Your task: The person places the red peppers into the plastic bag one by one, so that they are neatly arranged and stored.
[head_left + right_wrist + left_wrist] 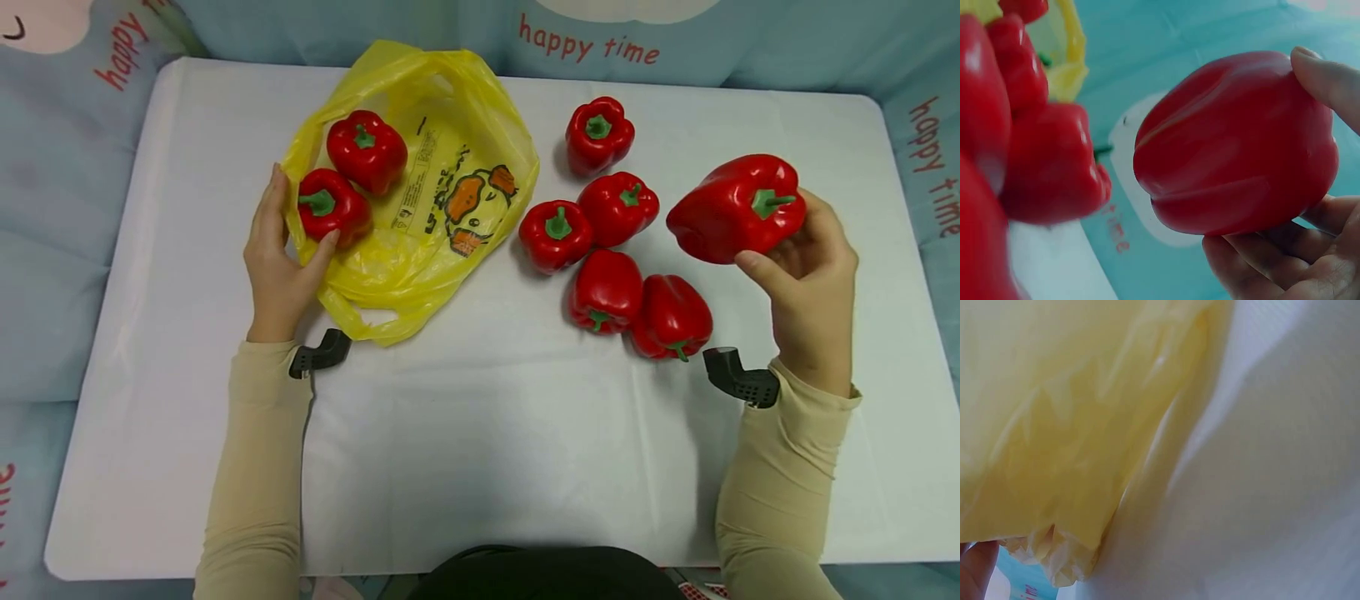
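A yellow plastic bag (420,275) lies with its mouth spread, and two red bell peppers (367,152) sit inside it. My left hand (281,258) grips the bag's left edge, thumb over the rim beside the lower pepper and fingers outside. In the left wrist view the yellow bag (1072,444) fills much of the picture, with only a bit of finger (979,569) at the corner. On the right, my right hand (813,275) holds a red bell pepper (731,212) above the table, its green stem toward the palm. The right wrist view shows this pepper (1235,150) between thumb and fingers.
Several more red bell peppers (606,292) stand or lie close together between the bag and my right hand. One pepper (598,133) is set farther back. A white cloth covers the table (480,450), and blue printed fabric (585,50) hangs around it.
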Tool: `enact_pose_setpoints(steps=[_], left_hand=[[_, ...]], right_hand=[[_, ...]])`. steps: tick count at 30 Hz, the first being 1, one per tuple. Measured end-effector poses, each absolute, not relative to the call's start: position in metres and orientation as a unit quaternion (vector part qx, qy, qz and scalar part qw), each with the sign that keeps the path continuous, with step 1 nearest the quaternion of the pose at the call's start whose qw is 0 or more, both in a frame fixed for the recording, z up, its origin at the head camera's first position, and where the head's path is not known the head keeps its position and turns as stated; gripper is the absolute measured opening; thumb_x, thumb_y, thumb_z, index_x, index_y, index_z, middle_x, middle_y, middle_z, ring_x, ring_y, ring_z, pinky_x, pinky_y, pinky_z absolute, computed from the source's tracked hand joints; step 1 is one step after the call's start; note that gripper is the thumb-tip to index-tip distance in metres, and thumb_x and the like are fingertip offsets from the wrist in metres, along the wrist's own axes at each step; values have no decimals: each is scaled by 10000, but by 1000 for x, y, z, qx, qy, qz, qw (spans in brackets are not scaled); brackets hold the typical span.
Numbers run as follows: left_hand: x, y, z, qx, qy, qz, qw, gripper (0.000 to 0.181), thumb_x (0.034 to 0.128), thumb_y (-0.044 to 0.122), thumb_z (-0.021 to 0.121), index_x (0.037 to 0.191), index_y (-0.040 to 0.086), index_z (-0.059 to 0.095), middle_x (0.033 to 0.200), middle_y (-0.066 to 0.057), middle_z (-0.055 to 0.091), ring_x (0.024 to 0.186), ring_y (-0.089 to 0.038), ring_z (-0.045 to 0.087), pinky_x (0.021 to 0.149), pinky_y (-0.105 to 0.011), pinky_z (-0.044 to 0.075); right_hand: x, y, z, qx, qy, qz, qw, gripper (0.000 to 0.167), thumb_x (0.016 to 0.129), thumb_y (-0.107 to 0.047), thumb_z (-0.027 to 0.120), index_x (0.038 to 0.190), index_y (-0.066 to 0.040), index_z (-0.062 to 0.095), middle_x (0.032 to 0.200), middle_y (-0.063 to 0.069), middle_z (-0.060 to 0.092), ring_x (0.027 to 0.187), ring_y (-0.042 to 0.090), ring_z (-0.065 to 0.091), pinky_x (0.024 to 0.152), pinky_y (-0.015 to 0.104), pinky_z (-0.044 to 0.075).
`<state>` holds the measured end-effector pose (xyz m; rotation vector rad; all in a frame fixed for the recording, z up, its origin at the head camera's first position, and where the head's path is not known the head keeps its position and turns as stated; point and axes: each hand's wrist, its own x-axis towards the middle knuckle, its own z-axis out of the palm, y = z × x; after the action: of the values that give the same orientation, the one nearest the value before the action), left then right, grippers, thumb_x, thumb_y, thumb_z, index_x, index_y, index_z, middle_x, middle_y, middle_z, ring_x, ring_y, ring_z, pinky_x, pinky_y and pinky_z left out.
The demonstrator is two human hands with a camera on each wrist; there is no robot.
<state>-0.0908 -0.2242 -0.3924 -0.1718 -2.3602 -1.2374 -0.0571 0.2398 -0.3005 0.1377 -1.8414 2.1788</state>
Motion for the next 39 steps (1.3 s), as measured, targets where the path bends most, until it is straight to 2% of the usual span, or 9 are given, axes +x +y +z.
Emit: enact_pose_setpoints(steps=[7, 15, 19, 24, 32, 39], left_hand=[[-90, -225, -393, -64, -859, -450, 234, 669, 820, 32, 690, 1408, -41, 379, 1482, -42, 361, 1350, -114, 335, 1086, -308, 325], [-91, -224, -394, -62, -860, -451, 232, 657, 823, 36, 687, 1403, -38, 387, 1480, -70, 366, 1352, -108, 332, 1085, -304, 326], [-92, -225, -394, -60, -860, -449, 234, 651, 827, 51, 690, 1400, -37, 394, 1475, -107, 370, 1351, -110, 333, 1084, -304, 328], [-92, -225, -394, -56, -860, -450, 233, 654, 827, 57, 691, 1403, -30, 394, 1478, -85, 369, 1351, -108, 333, 1083, -300, 328], [-92, -225, -394, -57, -860, -450, 232, 658, 828, 62, 688, 1407, -30, 388, 1481, -58, 362, 1351, -110, 333, 1085, -303, 326], [-91, -225, -394, -55, -861, -450, 231, 659, 828, 60, 689, 1407, -32, 387, 1481, -38, 360, 1351, -105, 331, 1088, -303, 322]], right_hand=[[-57, 215, -297, 71, -638, 755, 133, 547, 727, 116, 678, 1253, 101, 529, 1234, 283, 509, 1108, 356, 512, 927, 300, 497], [-55, 187, -299, 67, -623, 773, 98, 527, 736, 147, 602, 1252, 62, 537, 1235, 229, 527, 1124, 334, 504, 918, 293, 500], [-55, 172, -298, 67, -637, 765, 72, 540, 745, 112, 619, 1273, 37, 529, 1260, 225, 513, 1155, 338, 477, 953, 300, 474], [-56, 153, -297, 88, -655, 750, 37, 550, 771, 53, 646, 1302, 12, 508, 1296, 212, 491, 1187, 344, 448, 986, 314, 449], [-59, 135, -303, 118, -654, 747, 12, 597, 788, -88, 739, 1328, -20, 493, 1316, 177, 492, 1211, 344, 443, 1001, 338, 441], [-59, 121, -310, 113, -673, 730, -19, 649, 784, -128, 754, 1349, -12, 457, 1319, 126, 507, 1220, 304, 448, 990, 333, 455]])
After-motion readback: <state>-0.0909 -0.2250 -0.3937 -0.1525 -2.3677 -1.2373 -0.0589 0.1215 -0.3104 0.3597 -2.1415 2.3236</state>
